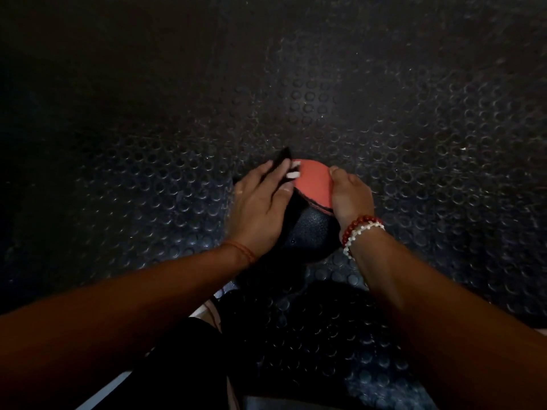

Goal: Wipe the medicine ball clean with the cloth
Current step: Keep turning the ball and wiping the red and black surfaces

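The left hand (260,205) grips the cloth (283,156) against the medicine ball (312,229) (red-topped), right hand (352,199) cupping it.

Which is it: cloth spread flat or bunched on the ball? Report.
Bunched. The black cloth is gathered under the left hand on the medicine ball, one corner poking up past the fingers.

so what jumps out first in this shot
The red panel of the medicine ball stands out at centre against the dark studded floor. The left hand holds a dark cloth against the ball's left side. The right hand, with red and white bead bracelets at the wrist, cups the right side.
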`<control>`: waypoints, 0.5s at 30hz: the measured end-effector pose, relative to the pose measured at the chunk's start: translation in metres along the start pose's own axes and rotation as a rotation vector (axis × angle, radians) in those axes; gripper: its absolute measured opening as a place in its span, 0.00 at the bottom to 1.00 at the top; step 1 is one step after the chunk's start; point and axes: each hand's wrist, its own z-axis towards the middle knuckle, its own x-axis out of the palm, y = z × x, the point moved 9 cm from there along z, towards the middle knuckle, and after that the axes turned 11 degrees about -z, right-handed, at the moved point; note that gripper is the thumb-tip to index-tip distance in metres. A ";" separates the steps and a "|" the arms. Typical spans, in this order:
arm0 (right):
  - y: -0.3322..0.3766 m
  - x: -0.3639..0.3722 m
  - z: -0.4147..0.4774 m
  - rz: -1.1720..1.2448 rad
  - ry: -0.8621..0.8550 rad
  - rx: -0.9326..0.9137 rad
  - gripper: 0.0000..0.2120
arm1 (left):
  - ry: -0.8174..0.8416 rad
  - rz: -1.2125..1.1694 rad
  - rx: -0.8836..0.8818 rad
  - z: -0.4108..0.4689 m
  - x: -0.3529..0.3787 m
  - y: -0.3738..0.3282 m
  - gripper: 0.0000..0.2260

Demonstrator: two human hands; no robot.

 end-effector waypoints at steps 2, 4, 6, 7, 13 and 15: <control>-0.002 0.000 -0.001 0.024 -0.011 0.001 0.16 | 0.112 0.146 0.113 0.015 0.009 -0.015 0.21; -0.006 0.000 -0.005 0.048 -0.018 0.001 0.15 | 0.227 0.193 0.128 0.033 0.016 -0.018 0.18; -0.008 -0.001 -0.008 0.051 -0.032 -0.004 0.16 | 0.331 0.138 0.061 0.049 0.025 -0.012 0.17; -0.008 -0.001 -0.008 0.051 -0.037 -0.008 0.16 | 0.367 0.072 -0.007 0.056 0.027 -0.005 0.19; -0.009 -0.004 -0.003 0.039 -0.032 -0.012 0.13 | 0.112 -0.468 -0.626 0.041 0.018 0.070 0.24; -0.007 -0.005 0.000 0.027 -0.023 -0.018 0.15 | -0.007 -0.512 -0.694 0.020 0.015 0.081 0.22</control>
